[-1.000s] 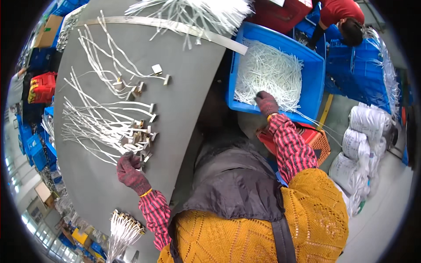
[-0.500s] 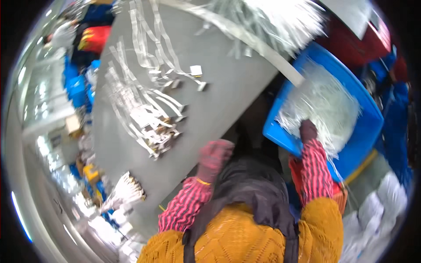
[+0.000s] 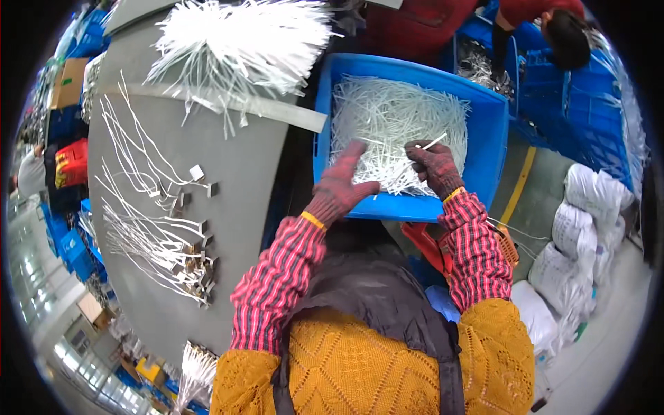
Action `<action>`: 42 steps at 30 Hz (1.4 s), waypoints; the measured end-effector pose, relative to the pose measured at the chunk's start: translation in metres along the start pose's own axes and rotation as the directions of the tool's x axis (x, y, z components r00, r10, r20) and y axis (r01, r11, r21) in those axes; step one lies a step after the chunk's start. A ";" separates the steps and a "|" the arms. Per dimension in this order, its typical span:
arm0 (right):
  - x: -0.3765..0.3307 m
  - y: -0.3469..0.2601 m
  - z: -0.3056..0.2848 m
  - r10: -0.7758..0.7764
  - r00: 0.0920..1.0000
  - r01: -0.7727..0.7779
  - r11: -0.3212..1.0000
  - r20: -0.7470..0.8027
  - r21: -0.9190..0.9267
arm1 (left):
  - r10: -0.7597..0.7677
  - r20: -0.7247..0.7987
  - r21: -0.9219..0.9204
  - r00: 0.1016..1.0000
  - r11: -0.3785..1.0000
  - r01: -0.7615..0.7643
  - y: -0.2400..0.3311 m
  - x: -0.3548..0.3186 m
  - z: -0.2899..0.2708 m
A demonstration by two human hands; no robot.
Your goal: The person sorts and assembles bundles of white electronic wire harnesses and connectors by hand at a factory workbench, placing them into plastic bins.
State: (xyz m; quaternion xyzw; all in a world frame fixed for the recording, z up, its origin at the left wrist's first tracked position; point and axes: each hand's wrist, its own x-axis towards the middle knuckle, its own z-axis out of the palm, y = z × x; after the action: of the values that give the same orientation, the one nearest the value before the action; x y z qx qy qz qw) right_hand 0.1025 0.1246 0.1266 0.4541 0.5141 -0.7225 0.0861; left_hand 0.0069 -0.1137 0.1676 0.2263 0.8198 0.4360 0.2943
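A blue bin (image 3: pixel 490 149) in front of me holds a loose heap of thin white strips (image 3: pixel 398 104). My right hand (image 3: pixel 437 168), in a dark glove, is closed over the bin's near right part, with a short white strip (image 3: pixel 434 141) sticking out from its pinched fingertips. At the near left of the heap is my left hand (image 3: pixel 339 183), also gloved, with its thumb held away from the fingers and nothing seen in it. Its fingertips are a little blurred, and whether they touch the strips I cannot tell.
On the grey table (image 3: pixel 242 228) at left lie white cables with connector ends (image 3: pixel 190 266) and a big bundle of white strips (image 3: pixel 242 48). A flat pale bar (image 3: pixel 283 114) juts towards the bin. White sacks (image 3: pixel 574 221) stand right; another person (image 3: pixel 553 28) bends over bins.
My view has turned towards the bin. My left hand has moved from beside the table to over the bin and opened. A strip now shows in my right fingers.
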 end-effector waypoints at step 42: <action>-0.092 0.007 0.410 -0.259 0.630 0.772 0.315 0.732 -0.552 | -0.324 0.065 -0.998 0.944 -0.006 0.067 -0.092 -0.316 -0.176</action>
State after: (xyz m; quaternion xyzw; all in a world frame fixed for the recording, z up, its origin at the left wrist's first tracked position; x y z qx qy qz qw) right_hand -0.0738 -0.2470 0.2148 -0.0602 0.8691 -0.4576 0.1779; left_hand 0.1052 -0.4623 0.2582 -0.2014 0.3288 0.8544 0.3483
